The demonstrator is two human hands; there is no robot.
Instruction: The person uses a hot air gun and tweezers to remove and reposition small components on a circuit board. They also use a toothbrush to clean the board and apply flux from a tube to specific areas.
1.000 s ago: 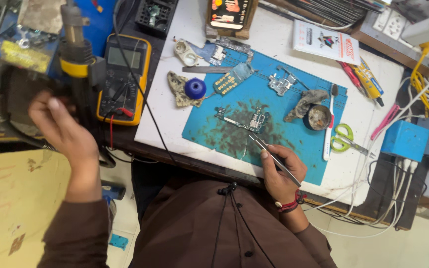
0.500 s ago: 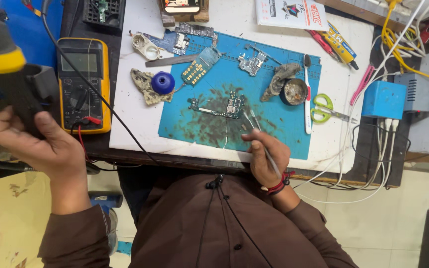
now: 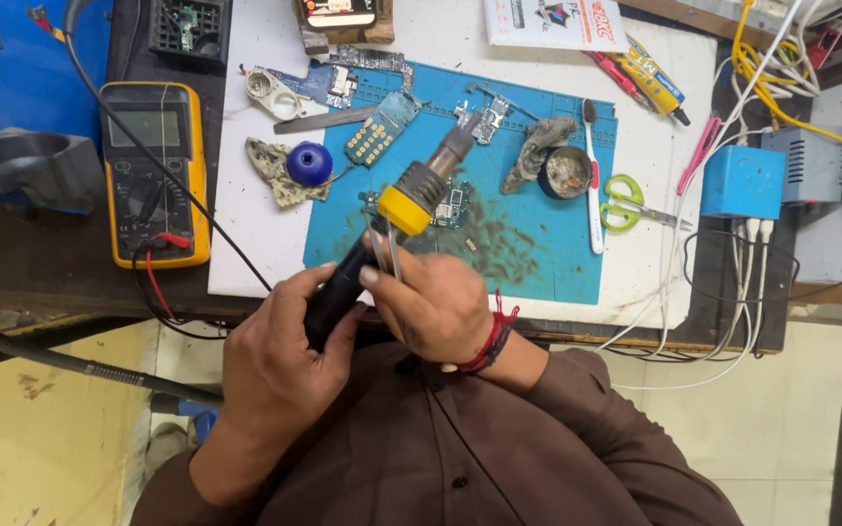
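Note:
My left hand (image 3: pixel 280 356) grips the black handle of a hot air gun (image 3: pixel 411 195) with a yellow collar and a metal nozzle. The nozzle points up over the blue work mat (image 3: pixel 538 263). My right hand (image 3: pixel 436 302) holds metal tweezers (image 3: pixel 382 248) and rests against the gun's handle. A small green circuit board (image 3: pixel 455 206) lies on the mat just beside the yellow collar, partly hidden by it. The gun's black hose (image 3: pixel 70 362) runs off to the left.
A yellow multimeter (image 3: pixel 153 170) with red and black leads sits at left. On and around the mat lie a blue knob (image 3: pixel 310 163), a keypad board (image 3: pixel 374 136), a round tin (image 3: pixel 565 172), a toothbrush (image 3: pixel 593 175) and green scissors (image 3: pixel 626 203). A blue box (image 3: pixel 743 181) with cables stands at right.
My left hand has brought the hot air gun from the far left over to the mat. My right hand has drawn the tweezers back from the board to the gun's handle.

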